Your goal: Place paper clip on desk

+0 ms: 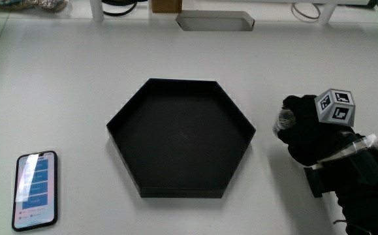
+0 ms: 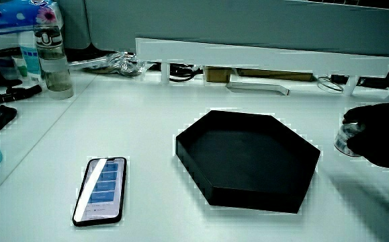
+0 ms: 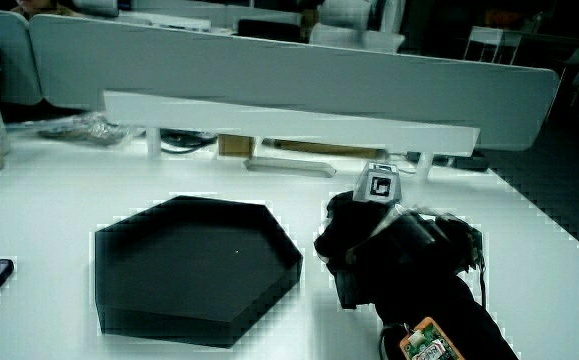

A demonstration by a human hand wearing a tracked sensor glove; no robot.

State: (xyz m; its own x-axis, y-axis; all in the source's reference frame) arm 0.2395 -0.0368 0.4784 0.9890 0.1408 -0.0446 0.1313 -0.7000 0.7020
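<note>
Gloved hand (image 1: 316,130) beside black tray (image 1: 130,111), fingers (image 1: 292,121) around small clear container (image 2: 347,140)

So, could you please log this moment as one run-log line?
hand: beside tray, fingers around small clear object | tray: empty | phone: on table, nearer person than tray

Black-gloved hands (image 1: 313,134); patterned white cube (image 1: 335,106) on the back

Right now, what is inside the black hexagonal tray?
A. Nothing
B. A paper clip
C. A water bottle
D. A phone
A: the black hexagonal tray shows only its bare dark floor, while the phone lies on the table beside it and the hand is beside the tray, not over it.
</note>
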